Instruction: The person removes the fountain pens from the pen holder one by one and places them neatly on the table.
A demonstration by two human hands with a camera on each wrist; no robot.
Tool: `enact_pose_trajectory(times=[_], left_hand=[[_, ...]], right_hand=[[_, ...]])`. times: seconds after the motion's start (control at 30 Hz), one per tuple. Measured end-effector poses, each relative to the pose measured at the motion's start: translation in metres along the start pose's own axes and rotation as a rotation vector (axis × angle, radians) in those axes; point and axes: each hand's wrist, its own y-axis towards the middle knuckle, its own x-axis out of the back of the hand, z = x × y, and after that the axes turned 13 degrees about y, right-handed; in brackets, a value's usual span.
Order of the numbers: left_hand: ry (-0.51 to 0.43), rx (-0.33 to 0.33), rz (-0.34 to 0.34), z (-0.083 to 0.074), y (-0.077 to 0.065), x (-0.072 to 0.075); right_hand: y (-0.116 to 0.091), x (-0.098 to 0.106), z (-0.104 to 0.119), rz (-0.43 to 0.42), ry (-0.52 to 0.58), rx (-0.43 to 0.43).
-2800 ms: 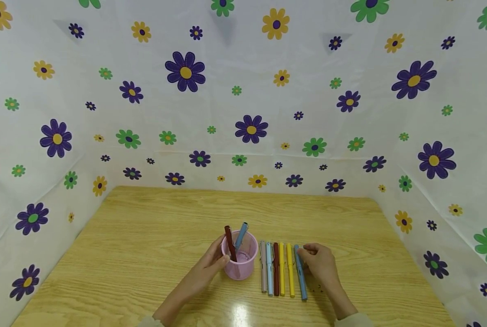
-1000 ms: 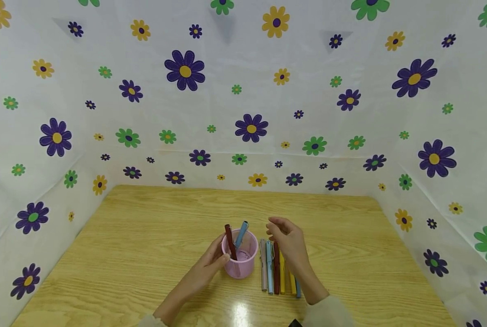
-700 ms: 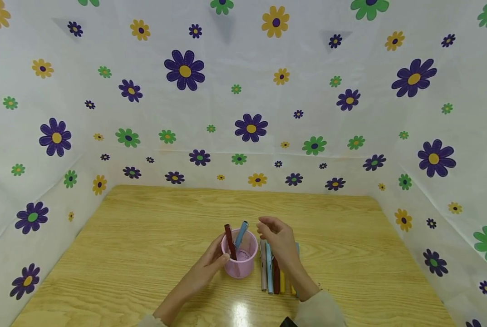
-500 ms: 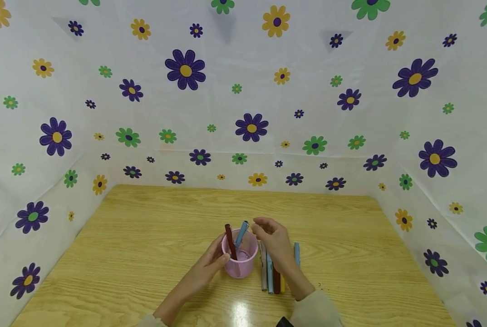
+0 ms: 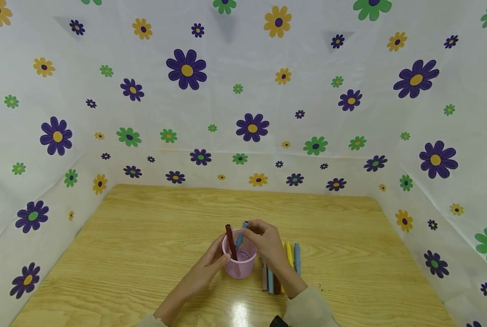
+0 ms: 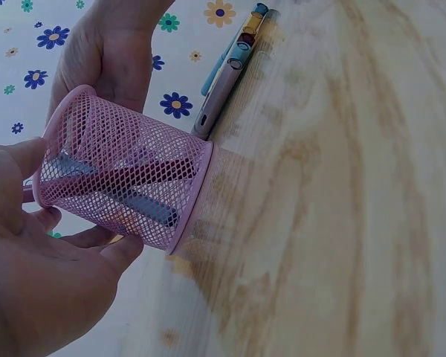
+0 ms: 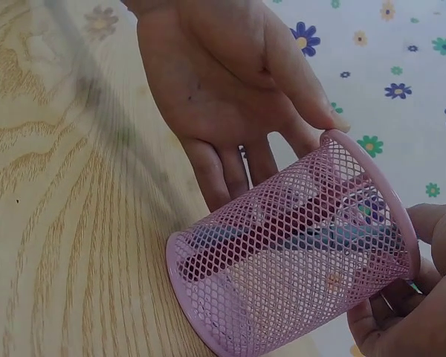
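My left hand (image 5: 205, 265) grips a pink mesh pen holder (image 5: 240, 270) standing upright on the table, its thumb at the rim. Inside lean a dark red pen (image 5: 230, 243) and a blue pen (image 5: 239, 239), both sticking out above the rim. My right hand (image 5: 269, 245) is over the holder's right side and pinches the upper end of that blue pen. Through the mesh in the right wrist view, the blue pen (image 7: 342, 236) crosses the dark red pen (image 7: 275, 232). In the left wrist view, the right hand's fingertips are hidden behind the holder (image 6: 126, 171).
Right of the holder lies a row of pens, partly covered by my right hand and forearm; a yellow pen (image 5: 290, 254) and another blue pen (image 5: 297, 259) show at its right end. Flower-patterned white cloth (image 5: 227, 104) walls in the wooden table (image 5: 153, 227) at back and sides.
My right hand has left the blue pen at the row's right end, lying straight beside the others, and moved left to the blue pen in the holder. The left hand stays put.
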Motion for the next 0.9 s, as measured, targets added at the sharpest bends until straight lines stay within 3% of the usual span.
enact_pose_trajectory(times=[0.5,0.9], left_hand=[[0.028,-0.019,0.003,0.001,0.001,0.0],[0.026,-0.008,-0.013,-0.001,0.001,-0.001]], right_hand=[[0.001,0.002,0.005,-0.031,-0.049,0.024],[-0.002,0.019,0.034,-0.02,0.122,0.076]])
